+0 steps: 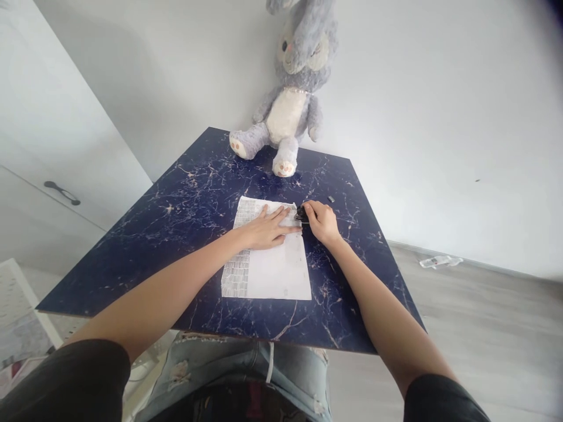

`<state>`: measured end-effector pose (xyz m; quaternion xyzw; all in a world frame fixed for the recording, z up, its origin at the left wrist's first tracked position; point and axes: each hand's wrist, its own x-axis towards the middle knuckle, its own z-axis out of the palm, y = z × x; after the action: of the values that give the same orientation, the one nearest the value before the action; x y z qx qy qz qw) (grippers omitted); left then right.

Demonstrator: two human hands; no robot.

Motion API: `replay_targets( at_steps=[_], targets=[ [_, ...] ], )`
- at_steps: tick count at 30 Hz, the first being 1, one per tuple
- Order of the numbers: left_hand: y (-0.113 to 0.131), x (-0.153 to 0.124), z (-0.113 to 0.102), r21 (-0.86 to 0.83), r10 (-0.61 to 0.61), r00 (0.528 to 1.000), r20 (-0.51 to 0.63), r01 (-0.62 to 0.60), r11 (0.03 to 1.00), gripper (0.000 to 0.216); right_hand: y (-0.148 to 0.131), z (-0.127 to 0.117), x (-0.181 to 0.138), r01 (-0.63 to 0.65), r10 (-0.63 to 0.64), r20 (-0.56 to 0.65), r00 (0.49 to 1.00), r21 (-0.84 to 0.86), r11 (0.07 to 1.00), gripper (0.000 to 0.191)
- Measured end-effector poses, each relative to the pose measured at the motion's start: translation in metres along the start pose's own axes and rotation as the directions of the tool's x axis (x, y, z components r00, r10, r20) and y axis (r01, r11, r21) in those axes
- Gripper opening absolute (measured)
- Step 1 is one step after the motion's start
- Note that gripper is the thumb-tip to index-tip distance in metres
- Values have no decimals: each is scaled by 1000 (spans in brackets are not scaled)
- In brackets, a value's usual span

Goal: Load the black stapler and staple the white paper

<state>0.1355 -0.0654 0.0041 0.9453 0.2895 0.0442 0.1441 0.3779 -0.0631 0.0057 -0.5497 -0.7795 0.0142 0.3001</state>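
A white paper sheet (272, 269) with print along its left edge lies on the dark blue marbled table (176, 223). My left hand (268, 230) lies flat on the upper part of the sheet, fingers stretched out. My right hand (322, 221) is closed on a small black clip-like object (301, 213) at the sheet's top right corner. I cannot make out exactly what that black object is.
A grey and white plush rabbit (290, 99) sits at the table's far edge against the white wall. A small dark piece (331, 199) lies on the table right of my hand. A white cabinet with a black handle (61, 192) stands left. A clear object (440, 261) lies on the floor.
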Motion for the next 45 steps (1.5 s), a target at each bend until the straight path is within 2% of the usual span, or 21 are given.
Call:
replay_targets(
  at_steps=[6,15,25,29,33,38,41,45],
  targets=[
    [2,3,4,-13,0,1000,-8,0,1000,56,-9,3,3,-73,71,-33,997,-68,995,58],
    [5,8,4,-23,2,1000,-15,-2,1000,56,-21,7,2,-81,71,-60,996,-198,977,60],
    [6,11,8,-23,3,1000,-27,-4,1000,55,-24,10,1,-31,14,-68,998,-262,965,53],
    [7,12,8,-27,-9,1000,-18,9,1000,53,-28,12,-1,0,-26,-67,997,-362,932,50],
    [6,12,9,-27,-14,1000,-8,14,1000,46,-34,15,-5,67,-89,-22,996,-478,876,45],
    [4,11,8,-4,-12,1000,11,13,1000,45,-35,18,-5,125,-123,36,992,-475,871,45],
    [5,9,4,9,-5,1000,15,5,1000,50,-27,14,1,65,-52,44,998,-413,908,47],
    [6,6,0,-6,-14,1000,22,14,1000,54,-9,0,9,-79,62,-54,997,-418,905,52]
  ],
)
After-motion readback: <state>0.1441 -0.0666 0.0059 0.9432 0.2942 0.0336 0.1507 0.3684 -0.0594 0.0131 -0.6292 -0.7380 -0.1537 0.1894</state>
